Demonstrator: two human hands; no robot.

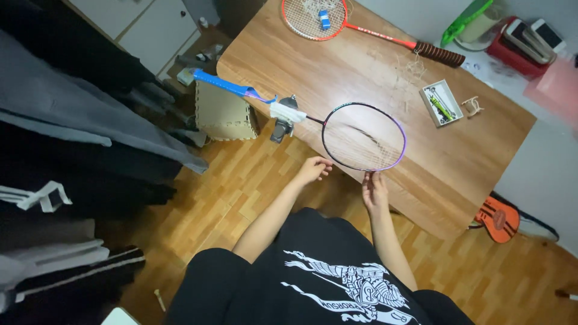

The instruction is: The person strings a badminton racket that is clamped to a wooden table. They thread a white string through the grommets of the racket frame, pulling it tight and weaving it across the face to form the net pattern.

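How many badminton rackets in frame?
2. A dark racket with a purple-edged frame lies at the near edge of the wooden table, clamped at its shaft, with both hands at its head. An orange-red racket lies at the table's far edge. None visibly hidden.

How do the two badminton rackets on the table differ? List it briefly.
The dark racket has a black and purple frame; the orange racket has an orange one. The dark racket lies near the table's front edge, both hands at its head: left hand, right hand. The orange racket lies untouched at the far end. Both lie flat.
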